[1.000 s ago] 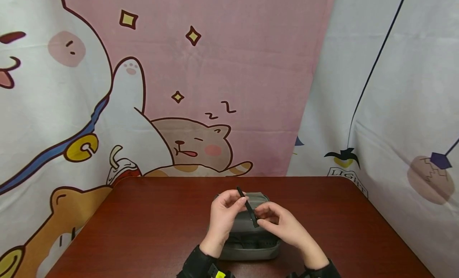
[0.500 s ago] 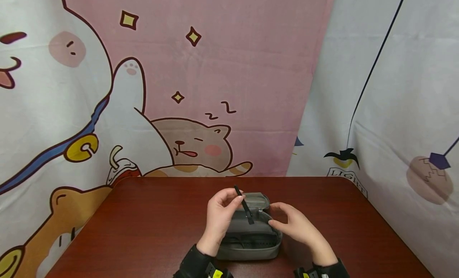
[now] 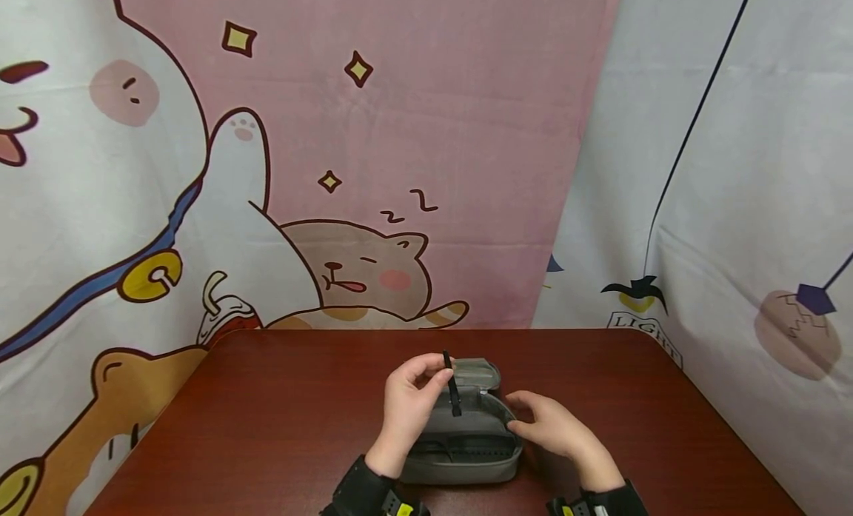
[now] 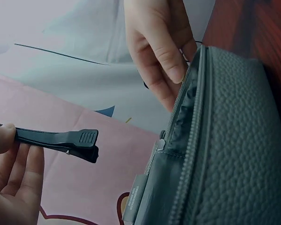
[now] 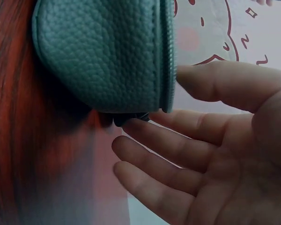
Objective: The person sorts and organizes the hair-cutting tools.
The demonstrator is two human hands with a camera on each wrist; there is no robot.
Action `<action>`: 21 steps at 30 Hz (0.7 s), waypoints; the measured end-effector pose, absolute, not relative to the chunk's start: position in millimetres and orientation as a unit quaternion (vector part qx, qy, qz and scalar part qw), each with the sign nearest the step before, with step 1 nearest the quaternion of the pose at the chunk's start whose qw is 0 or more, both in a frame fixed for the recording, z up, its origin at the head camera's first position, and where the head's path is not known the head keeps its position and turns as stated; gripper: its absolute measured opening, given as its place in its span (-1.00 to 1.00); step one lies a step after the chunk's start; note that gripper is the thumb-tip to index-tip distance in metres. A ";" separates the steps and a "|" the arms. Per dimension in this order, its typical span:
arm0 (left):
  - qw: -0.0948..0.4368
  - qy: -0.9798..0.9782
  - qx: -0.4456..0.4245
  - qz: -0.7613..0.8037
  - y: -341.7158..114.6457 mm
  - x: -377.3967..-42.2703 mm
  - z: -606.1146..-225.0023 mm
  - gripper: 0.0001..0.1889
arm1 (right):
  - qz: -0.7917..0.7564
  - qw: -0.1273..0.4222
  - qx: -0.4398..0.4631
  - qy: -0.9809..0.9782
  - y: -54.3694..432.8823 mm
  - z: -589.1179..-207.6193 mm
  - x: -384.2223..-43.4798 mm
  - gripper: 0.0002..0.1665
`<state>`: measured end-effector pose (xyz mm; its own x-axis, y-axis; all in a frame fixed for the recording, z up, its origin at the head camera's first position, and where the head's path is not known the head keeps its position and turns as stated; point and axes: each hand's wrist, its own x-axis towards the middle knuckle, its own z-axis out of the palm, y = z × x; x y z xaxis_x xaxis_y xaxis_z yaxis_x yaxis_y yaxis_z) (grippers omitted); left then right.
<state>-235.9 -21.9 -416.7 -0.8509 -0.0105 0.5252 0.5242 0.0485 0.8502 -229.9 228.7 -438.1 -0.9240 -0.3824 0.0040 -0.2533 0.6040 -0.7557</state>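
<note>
Grey-green pouch (image 3: 460,471): sitting around the middle of the table, left to right, pebbly leather-look outside, top unzipped so you can see into it.
Pouch lining (image 4: 185,108): dark and a bit shiny, too shadowy to say what's down in there.
Far flap (image 3: 476,374): raised piece at the far end of the pouch, behind my left fingers.
Zip pull (image 4: 161,142): metal-looking, at the pouch's rim, with a small tab (image 4: 135,199) near it; the print on it is too small to read.
Black clip (image 3: 452,386): up in the air over the pouch, clear of it in my left wrist view, ribbed end pointing away from my fingertips.
Left hand (image 3: 411,397): got the clip pinched between thumb and fingers, so pretty narrow.
Right hand (image 3: 553,427): just off the pouch's right side, fingers and thumb loosely spread, nothing in the grip. Can't tell if my thumb actually touches the zip edge.
Wrists: dark band (image 3: 363,490) on the left one, another (image 3: 613,501) on the right.
Table (image 3: 300,412): reddish-brown wood look.
Backdrop (image 3: 506,168): pink and white cartoon cloth on the far side, sleepy cat (image 3: 373,272) included.
</note>
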 end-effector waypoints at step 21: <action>0.212 -0.792 -0.315 -0.478 -42.9 -252.8 -417.4 -0.80 | -0.400 0.070 -0.166 0.899 232.0 -447.0 -234.4 -0.70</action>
